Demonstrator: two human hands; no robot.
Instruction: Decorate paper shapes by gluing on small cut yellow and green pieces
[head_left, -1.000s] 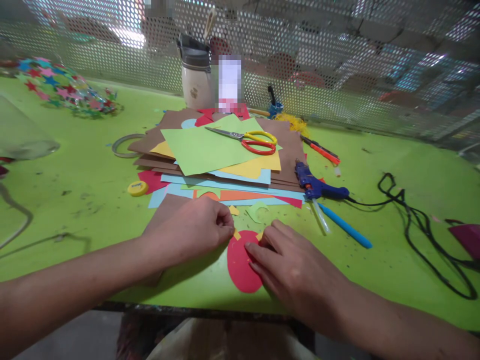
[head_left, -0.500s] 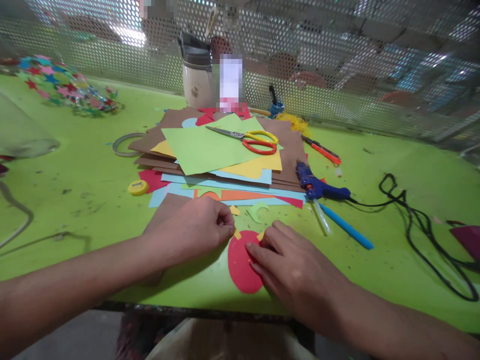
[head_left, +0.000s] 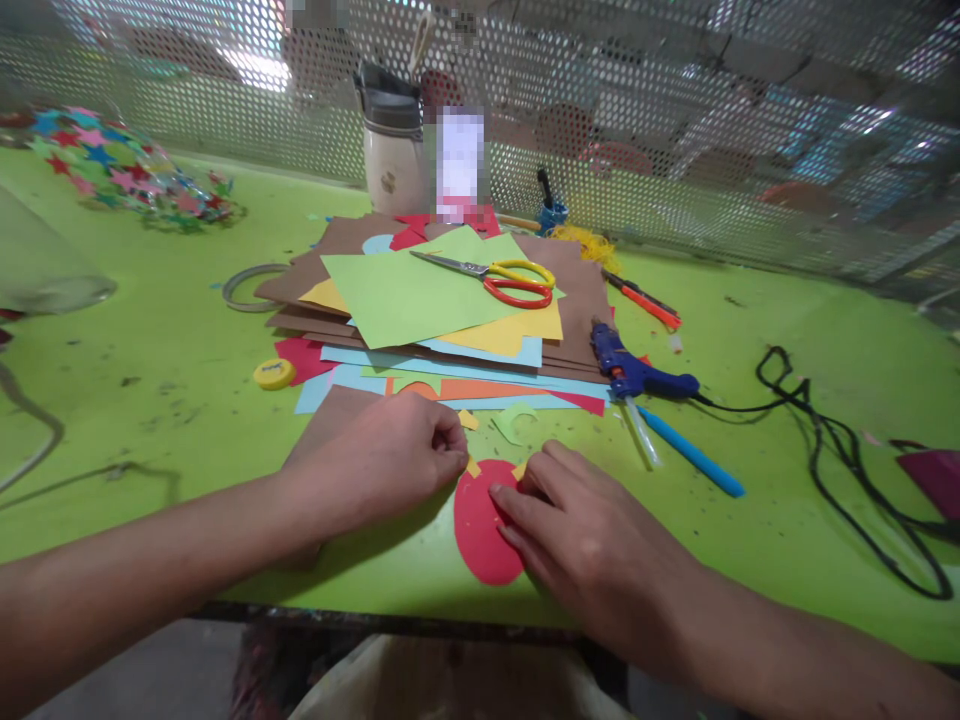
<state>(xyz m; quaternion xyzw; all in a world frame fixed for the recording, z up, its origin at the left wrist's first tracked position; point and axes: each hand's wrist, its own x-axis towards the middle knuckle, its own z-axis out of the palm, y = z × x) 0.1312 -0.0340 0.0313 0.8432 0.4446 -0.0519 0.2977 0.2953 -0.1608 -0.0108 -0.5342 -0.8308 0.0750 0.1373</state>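
A red oval paper cutout (head_left: 477,535) lies near the front edge of the green table (head_left: 150,400). My left hand (head_left: 382,462) is curled, its fingertips pinched on a small yellow paper scrap (head_left: 473,467) at the oval's top left. My right hand (head_left: 592,545) lies over the oval's right side, fingers pressed on it, beside another yellow scrap (head_left: 519,471). A brown sheet (head_left: 330,415) lies under my left hand.
Behind the hands is a stack of coloured paper sheets (head_left: 435,310) with scissors (head_left: 499,280) on top. A blue glue gun (head_left: 634,372) with black cord (head_left: 840,450), a blue pen (head_left: 694,455), orange cutter (head_left: 646,303), yellow cap (head_left: 274,373), tape ring (head_left: 244,288), mug (head_left: 394,145) and paper stars (head_left: 127,175) lie around.
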